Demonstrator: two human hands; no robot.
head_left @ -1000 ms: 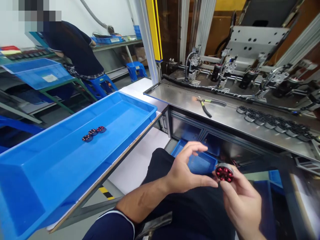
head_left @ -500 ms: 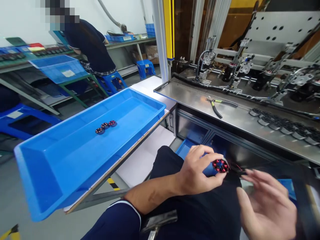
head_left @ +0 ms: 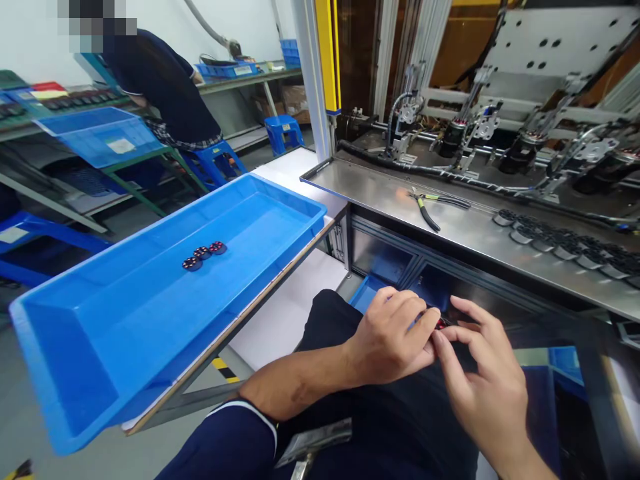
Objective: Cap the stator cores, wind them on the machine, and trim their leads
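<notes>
A red-and-black round component (head_left: 441,324), mostly hidden by fingers, is held in the curled left hand (head_left: 393,337), to the right of the blue tray (head_left: 150,320). The right hand (head_left: 485,373) is half-open beside it; whether the component is also pinched there cannot be told. Three similar parts (head_left: 202,253) are aligned inside the tray; pliers (head_left: 429,215) are seen on the metal ledge (head_left: 370,193).

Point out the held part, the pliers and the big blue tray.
Held part (head_left: 441,325): head view, on its visible red area.
Pliers (head_left: 428,217): head view, on the lower handle.
Big blue tray (head_left: 165,313): head view, on its bare floor.
</notes>
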